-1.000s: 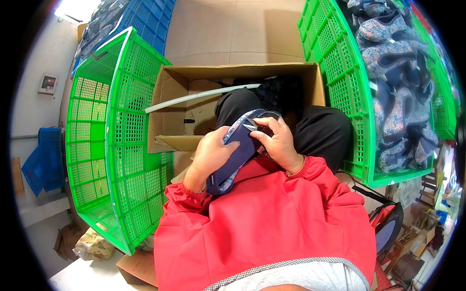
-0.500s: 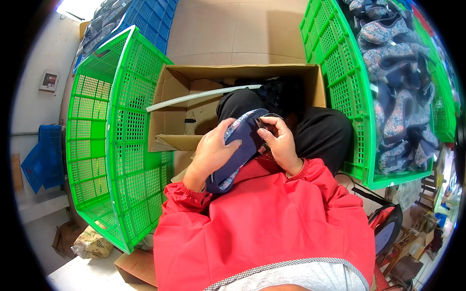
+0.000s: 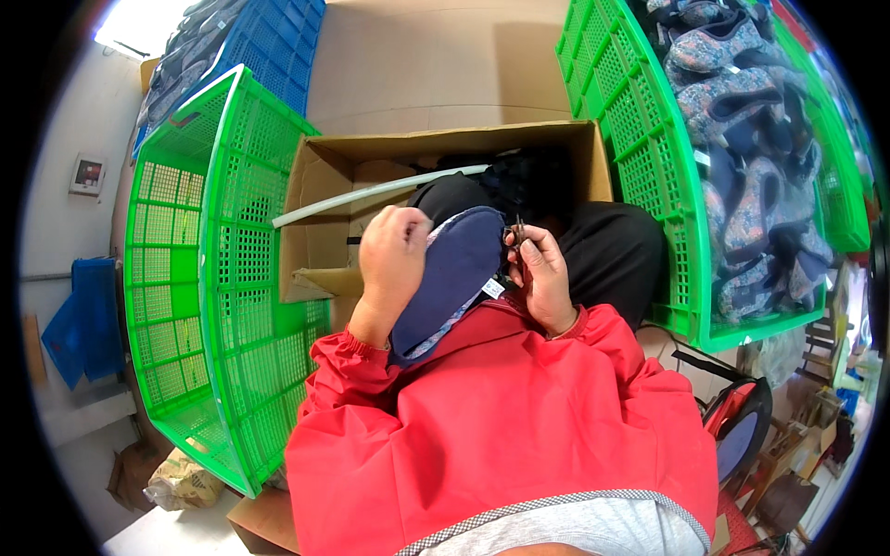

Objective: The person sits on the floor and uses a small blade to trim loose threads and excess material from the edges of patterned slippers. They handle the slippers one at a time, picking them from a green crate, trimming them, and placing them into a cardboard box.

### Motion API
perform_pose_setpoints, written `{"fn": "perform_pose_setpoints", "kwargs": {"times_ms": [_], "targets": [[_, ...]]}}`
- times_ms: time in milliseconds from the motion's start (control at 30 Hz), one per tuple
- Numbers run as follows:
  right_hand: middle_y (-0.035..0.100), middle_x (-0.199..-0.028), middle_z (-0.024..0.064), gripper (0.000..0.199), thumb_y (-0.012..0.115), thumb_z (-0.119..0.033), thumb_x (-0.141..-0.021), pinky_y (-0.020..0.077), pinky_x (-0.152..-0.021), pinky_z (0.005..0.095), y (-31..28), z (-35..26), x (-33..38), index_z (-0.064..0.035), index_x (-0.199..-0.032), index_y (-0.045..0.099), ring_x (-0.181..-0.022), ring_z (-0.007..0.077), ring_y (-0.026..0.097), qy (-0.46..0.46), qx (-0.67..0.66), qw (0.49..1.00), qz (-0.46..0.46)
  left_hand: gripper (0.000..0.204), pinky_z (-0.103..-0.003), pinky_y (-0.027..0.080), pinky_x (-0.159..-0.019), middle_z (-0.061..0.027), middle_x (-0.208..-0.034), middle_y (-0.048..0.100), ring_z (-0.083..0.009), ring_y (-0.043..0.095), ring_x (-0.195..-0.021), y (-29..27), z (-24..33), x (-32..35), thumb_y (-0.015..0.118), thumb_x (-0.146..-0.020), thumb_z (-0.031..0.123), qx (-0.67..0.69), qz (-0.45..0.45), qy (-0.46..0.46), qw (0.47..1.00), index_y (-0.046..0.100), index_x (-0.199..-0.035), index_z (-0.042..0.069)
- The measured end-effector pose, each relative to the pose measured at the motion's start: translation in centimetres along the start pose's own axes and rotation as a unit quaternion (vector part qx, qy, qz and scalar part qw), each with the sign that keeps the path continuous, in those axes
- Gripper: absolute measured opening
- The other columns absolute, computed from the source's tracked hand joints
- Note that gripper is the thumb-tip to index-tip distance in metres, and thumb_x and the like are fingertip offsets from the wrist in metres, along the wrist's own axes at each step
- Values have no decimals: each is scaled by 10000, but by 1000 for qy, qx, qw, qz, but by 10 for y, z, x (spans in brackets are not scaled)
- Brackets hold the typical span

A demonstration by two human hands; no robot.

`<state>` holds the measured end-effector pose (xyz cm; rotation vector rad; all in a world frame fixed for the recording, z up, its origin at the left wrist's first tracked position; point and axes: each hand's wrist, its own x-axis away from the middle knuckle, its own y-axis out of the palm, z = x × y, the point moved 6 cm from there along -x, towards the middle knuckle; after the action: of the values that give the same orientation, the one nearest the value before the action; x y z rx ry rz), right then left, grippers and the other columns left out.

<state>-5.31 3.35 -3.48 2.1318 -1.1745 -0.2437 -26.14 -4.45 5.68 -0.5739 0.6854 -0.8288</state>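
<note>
Crates are standing on both sides: the left green crate (image 3: 248, 232) and the right green crate (image 3: 640, 157) are limiting the sideways room with their walls. The red garment (image 3: 519, 408) is bounding the near side. Ahead, the cardboard box (image 3: 445, 139) is lying open, and above it some free air is remaining for moving away from the body.

Over the lap, between both hands, the shoe (image 3: 445, 278) is resting with its navy sole facing up; its long axis is running slantwise, from near left to far right. The left hand (image 3: 389, 259) is hovering at the left edge. Its fingers are curling inward but blurring, so I cannot tell how tightly they are closing or whether they are holding anything. The right hand (image 3: 542, 278) is sitting beside the right edge, with thumb and fingers gripping dark snips (image 3: 518, 232). These are pointing away from the body, just beside the far end of the sole; whether they are touching it, I cannot tell. Smallest, a white label (image 3: 493, 288) is showing between sole and right hand.
</note>
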Motion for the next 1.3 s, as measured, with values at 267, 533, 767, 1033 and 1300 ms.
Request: {"fn": "perform_pose_setpoints", "kwargs": {"times_ms": [267,533,767,1033,1300], "targets": [[647,-1041,-18,208,588,-212,-1026,406,-587,171,-28,5,-4,-94,-1197,589,-790,27,510,49,66,992,92,217,-314,529,-800,-103,-1034,677,-199,663,-897,-14,-49,8,656,-879,67,-27,43,-96,994,651,-1091,20],[658,-1028,10,257,624,-201,-1007,441,-681,185,-24,16,-3,-54,-1216,597,-850,30,536,80,112,990,20,518,-384,457,-1014,-112,-1218,640,-301,603,-1165,-13,40,-10,740,-817,190,-81,-220,27,972,592,-1303,84],[684,-1120,115,277,666,-194,-961,479,-938,301,-14,-1,-12,-2,-1156,622,-1055,191,640,-100,377,921,17,705,-443,338,-1141,-201,-1442,475,-382,377,-1402,44,54,3,773,-806,278,-163,-210,105,958,504,-1393,-6],[687,-1107,149,266,674,-226,-936,507,-879,351,-6,-8,-18,-35,-1118,648,-1026,311,663,-139,449,882,38,767,-452,314,-1155,-202,-1480,446,-373,345,-1433,53,47,9,788,-794,298,-163,-214,77,960,475,-1419,-18],[698,-1052,154,223,666,-202,-934,517,-846,348,-4,-5,-23,-41,-1088,661,-974,316,675,-145,445,882,53,773,-445,313,-1154,-191,-1474,455,-360,353,-1431,54,46,10,794,-777,303,-174,-205,78,960,486,-1413,-11]]}}
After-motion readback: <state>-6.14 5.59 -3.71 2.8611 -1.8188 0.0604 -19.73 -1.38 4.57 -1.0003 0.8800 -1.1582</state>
